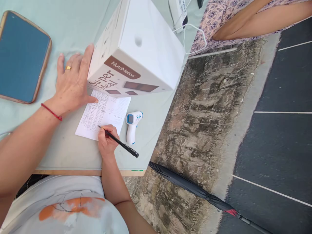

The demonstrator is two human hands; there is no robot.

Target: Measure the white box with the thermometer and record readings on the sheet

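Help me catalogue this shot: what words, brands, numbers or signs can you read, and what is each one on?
"NutriMotion": on the brown band of the white box.
"Su·per Meal": below it, on the same face of the box.
Too small or blurred to read: the dense writing on the sheet of paper, and the print on the handheld thermometer and the white device.
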